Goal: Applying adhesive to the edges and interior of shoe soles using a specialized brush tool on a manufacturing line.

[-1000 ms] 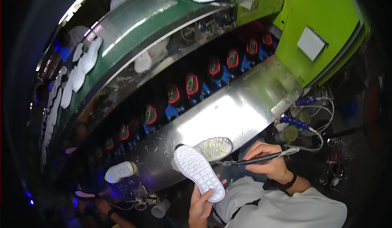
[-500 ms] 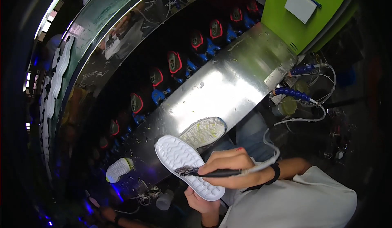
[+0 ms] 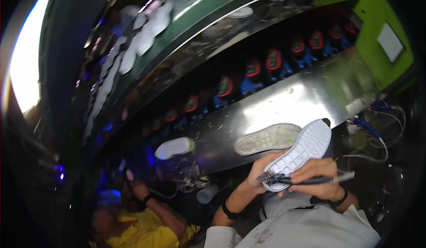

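White shoe sole, tread up, tilted, dark-bristled brush across it

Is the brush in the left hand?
No, the right hand grips the brush, while the left hand holds the white sole.

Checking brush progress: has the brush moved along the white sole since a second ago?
Yes. The brush was off to the right of the white sole; its bristles now lie at the sole's near end, held by the right hand.

Worn sole on steel bench
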A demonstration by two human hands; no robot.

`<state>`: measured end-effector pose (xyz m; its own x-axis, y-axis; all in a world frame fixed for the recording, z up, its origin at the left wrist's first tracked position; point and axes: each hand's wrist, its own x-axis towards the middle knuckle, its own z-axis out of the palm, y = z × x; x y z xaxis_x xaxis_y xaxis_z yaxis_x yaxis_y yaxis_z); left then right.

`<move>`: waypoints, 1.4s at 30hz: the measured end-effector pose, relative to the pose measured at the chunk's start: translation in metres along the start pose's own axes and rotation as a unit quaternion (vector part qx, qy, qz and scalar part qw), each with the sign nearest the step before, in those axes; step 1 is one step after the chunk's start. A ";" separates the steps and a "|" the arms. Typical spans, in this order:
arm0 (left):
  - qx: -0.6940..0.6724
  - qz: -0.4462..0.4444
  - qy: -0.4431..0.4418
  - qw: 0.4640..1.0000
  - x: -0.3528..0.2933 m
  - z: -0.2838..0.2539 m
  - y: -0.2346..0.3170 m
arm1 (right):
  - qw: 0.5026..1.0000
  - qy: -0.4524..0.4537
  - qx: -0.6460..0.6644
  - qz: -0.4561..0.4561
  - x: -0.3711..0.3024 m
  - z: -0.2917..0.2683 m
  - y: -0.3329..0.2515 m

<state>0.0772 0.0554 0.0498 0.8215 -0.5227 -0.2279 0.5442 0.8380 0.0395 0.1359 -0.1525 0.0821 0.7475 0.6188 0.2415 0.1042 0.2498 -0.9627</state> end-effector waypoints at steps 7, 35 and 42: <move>0.345 0.287 0.305 0.840 -0.081 0.035 0.000 | 0.954 -0.220 0.202 0.038 0.012 -0.002 0.023; 0.144 0.445 0.670 0.577 0.025 -0.025 -0.088 | 0.994 0.092 -0.018 -0.046 0.020 0.003 0.041; -0.016 0.394 0.154 0.906 0.027 -0.010 -0.058 | 0.991 0.036 0.102 0.081 -0.005 -0.018 0.025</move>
<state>0.0663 -0.0059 0.0319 0.8638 0.3043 -0.4016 -0.2003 0.9387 0.2804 0.1466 -0.1624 0.0545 0.7891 0.6104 0.0685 -0.1510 0.3010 -0.9416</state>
